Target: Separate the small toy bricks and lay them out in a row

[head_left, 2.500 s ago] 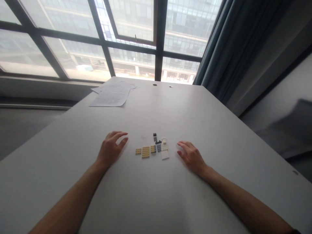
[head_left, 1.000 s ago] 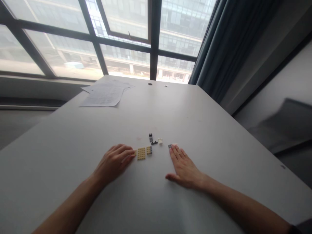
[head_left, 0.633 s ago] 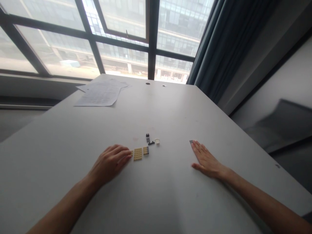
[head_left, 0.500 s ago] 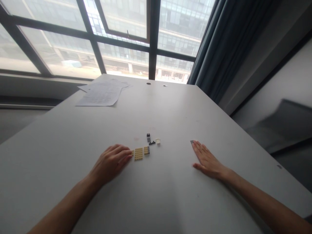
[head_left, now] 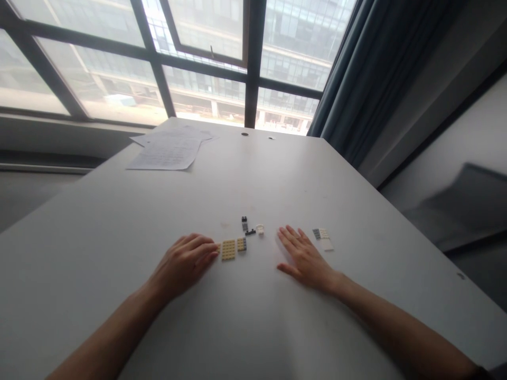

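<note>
My left hand (head_left: 188, 264) rests on the table with its fingers curled together around a small tan building brick (head_left: 218, 248), mostly hidden by the fingertips. Directly right of it lies a flat tan studded plate (head_left: 228, 250), then a smaller tan and grey brick piece (head_left: 241, 244). Behind these are a grey and black brick piece (head_left: 244, 224), a small black piece (head_left: 250, 232) and a white piece with an arched top (head_left: 260, 230). My right hand (head_left: 307, 258) is open, palm down and fingers spread, between the white piece and a grey and white group of bricks (head_left: 324, 237).
Printed sheets of paper (head_left: 166, 153) lie at the far left of the white table (head_left: 222, 327). A round cable hole (head_left: 244, 134) is near the back edge. Windows (head_left: 209, 95) stand beyond it, with a dark curtain (head_left: 356, 89) at right.
My right hand has slid left across the table, off the grey and white bricks, which now show. My left hand stays by the tan plate. The view has shifted slightly.
</note>
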{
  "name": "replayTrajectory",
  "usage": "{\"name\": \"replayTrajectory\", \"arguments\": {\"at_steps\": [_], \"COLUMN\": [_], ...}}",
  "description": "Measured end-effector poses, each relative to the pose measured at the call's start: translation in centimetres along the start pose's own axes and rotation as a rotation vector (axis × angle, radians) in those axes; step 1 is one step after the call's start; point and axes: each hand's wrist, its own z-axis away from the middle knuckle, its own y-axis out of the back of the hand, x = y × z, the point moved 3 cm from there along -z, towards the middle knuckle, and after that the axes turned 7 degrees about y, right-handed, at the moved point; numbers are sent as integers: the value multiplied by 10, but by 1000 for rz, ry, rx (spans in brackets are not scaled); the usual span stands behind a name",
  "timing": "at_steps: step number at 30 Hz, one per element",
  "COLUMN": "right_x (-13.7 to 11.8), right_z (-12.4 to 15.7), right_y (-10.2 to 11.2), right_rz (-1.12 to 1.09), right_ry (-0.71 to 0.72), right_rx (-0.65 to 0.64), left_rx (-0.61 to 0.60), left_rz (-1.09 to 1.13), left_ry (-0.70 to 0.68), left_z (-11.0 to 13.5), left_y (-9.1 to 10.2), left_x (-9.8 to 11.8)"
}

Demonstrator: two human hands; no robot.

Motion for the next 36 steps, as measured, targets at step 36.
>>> {"name": "replayTrajectory", "arguments": {"at_steps": [36], "right_x": [147], "right_z": [72], "right_y": [22], "right_rz": [-356], "right_ry": [-203], "right_rx": [226], "left_rx": [62], "left_rz": [29], "left_ry": [-8], "left_z": [-1], "left_y": [-2], "left_x": [-7]}}
